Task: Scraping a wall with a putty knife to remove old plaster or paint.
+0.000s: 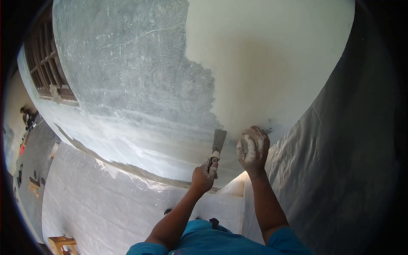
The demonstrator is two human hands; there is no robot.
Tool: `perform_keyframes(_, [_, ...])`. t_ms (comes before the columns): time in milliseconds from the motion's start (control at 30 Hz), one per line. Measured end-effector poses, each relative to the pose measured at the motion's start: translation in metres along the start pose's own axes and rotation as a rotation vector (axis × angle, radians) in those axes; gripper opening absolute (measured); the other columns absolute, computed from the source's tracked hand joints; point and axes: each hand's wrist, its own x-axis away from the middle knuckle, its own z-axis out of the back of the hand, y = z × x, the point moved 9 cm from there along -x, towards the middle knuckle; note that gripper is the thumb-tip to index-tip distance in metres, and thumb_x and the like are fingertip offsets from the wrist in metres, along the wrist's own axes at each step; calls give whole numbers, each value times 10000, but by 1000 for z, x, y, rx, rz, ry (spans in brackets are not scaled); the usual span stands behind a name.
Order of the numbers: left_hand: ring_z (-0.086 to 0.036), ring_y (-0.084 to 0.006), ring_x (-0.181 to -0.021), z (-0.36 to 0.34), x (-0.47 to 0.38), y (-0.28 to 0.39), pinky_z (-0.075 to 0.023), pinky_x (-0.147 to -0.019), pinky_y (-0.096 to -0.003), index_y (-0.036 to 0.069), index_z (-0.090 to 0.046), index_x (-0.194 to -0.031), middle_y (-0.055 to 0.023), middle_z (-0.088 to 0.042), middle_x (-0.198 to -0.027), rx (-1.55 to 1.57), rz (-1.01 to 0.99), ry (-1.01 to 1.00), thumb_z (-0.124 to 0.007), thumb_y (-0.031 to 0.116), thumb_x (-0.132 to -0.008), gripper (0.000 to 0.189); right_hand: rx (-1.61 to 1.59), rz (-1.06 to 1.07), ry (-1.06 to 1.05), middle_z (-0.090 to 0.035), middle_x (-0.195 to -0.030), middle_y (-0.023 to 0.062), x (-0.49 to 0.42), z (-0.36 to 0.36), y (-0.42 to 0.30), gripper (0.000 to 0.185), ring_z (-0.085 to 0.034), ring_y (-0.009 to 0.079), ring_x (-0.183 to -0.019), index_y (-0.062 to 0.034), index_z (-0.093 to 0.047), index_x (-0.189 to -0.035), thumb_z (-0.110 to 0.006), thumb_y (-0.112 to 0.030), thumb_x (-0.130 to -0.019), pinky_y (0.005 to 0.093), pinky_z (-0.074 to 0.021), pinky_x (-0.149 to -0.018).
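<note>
My left hand (203, 178) is wrapped around the handle of a putty knife (219, 140). The knife's flat metal blade points up the wall, close to the lower tip of the white coat. To its right, my right hand (254, 151) is held up with bent, spread fingers and nothing seen in it. Its fingertips are at the wall's lower part; whether they press on it I cannot tell. White powder or filler cakes the fingers of both hands. Before me, the wall has bare grey plaster (137, 70) on the left and a smooth whitish coat (274, 63) on the right.
Plastic sheeting (331, 153) hangs along the right side. Grey floor tiles (105, 197) spread below, speckled white near the wall. A wooden-looking stool (62, 244) stands lower left. A barred brown window (47, 63) is at upper left, and a person (28, 118) is far left.
</note>
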Motion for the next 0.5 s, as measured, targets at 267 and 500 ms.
perform_keyframes(267, [-643, -240, -565, 0, -7, 0, -492, -575, -362, 35, -622, -930, -99, -626, -599, 6, -58, 54, -509, 316, -985, 308, 233, 332, 88, -503, -1413, 148, 14, -24, 16, 361, -429, 312, -1312, -139, -659, -1194, -667, -273, -860, 565, -210, -1147])
perform_keyframes(500, [-539, -120, -478, 0, -8, 24, -435, -492, -291, 18, -569, -835, -47, -554, -539, 127, -133, 92, -496, 284, -998, 320, 243, 353, 89, -502, -1422, 123, 17, -28, 16, 399, -382, 309, -1368, -161, -631, -1247, -638, -304, -874, 559, -164, -1163])
